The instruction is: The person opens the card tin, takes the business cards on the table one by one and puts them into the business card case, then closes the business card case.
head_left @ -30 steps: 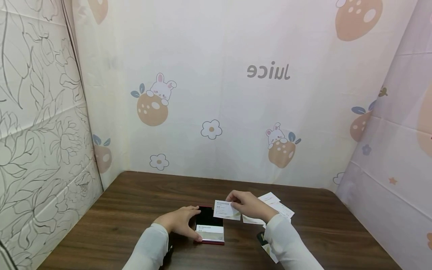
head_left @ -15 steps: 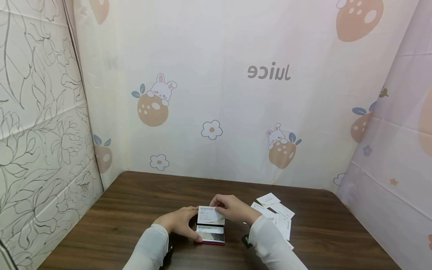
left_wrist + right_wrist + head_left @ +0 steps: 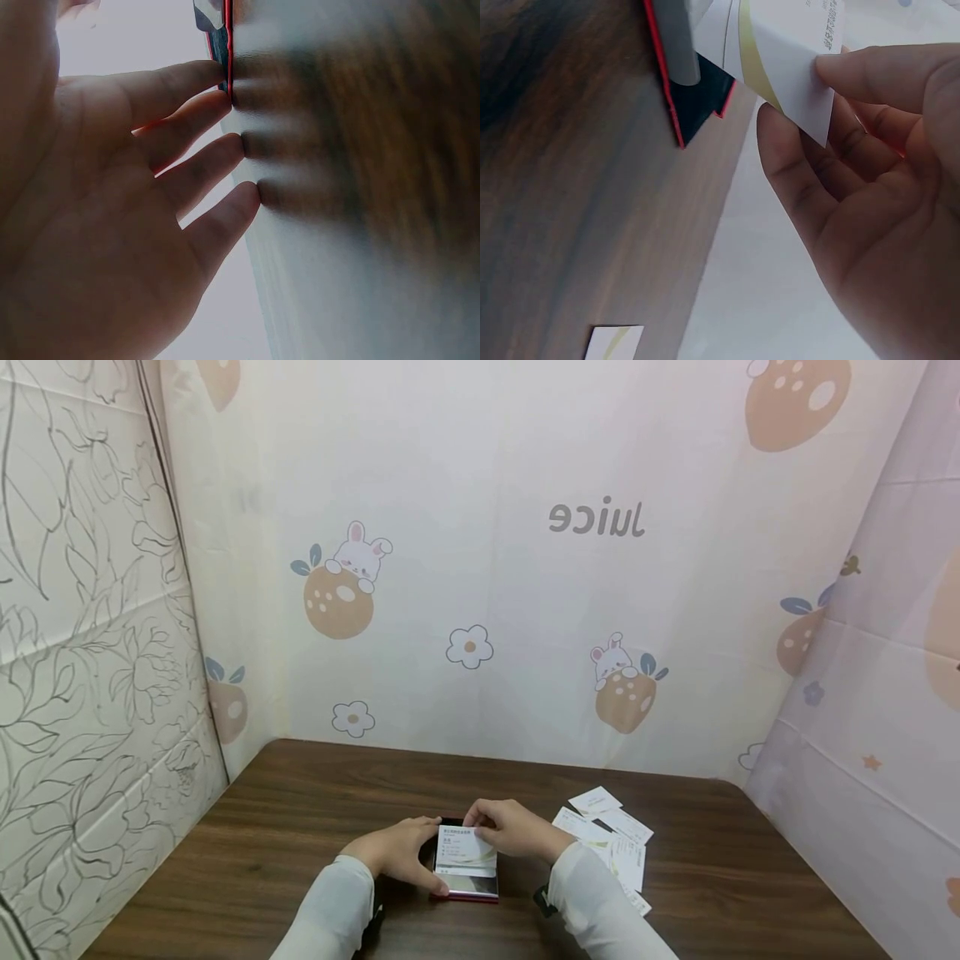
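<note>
A flat business card case with a red edge, dark inside and a silvery lower part, lies opened on the table. My left hand is at its left side, thumb by the near corner and forefinger by the far one. In the left wrist view, the straight fingers touch the case's edge and the tabletop. My right hand pinches a white business card between thumb and fingers, over the case. The right wrist view shows this card tilted, its near corner raised. Another white card shows beneath it, partly hidden.
Several loose white business cards overlap on the table to the right, partly behind the right forearm. The brown wooden table backs onto a printed curtain, with more curtain on either side.
My right hand has brought the card leftward from beside the case to above it, then slightly toward me over the silvery part. The left hand has stayed at the case.
</note>
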Demonstrator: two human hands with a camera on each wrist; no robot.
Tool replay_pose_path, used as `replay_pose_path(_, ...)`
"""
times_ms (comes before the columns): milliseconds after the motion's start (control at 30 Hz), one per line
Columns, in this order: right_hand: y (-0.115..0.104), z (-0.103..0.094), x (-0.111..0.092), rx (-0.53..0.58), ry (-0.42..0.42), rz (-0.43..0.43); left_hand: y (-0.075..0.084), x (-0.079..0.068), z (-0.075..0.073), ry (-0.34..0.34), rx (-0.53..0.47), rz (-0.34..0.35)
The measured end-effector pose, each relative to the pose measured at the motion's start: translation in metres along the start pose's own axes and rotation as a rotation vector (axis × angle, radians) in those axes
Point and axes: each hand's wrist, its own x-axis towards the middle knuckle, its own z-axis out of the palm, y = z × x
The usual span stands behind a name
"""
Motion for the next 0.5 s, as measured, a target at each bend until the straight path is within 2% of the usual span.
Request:
replay_pose_path(300, 0.0, 0.006, 0.0, -0.02, -0.018, -0.003, 0.0, 0.0, 0.0, -0.011, 0.0, -0.002)
replay_pose_path(500, 0.0, 0.011, 0.001, -0.066, -0.068, 0.013, 0.001, -0.001, 0.0, -0.013, -0.009, 0.008)
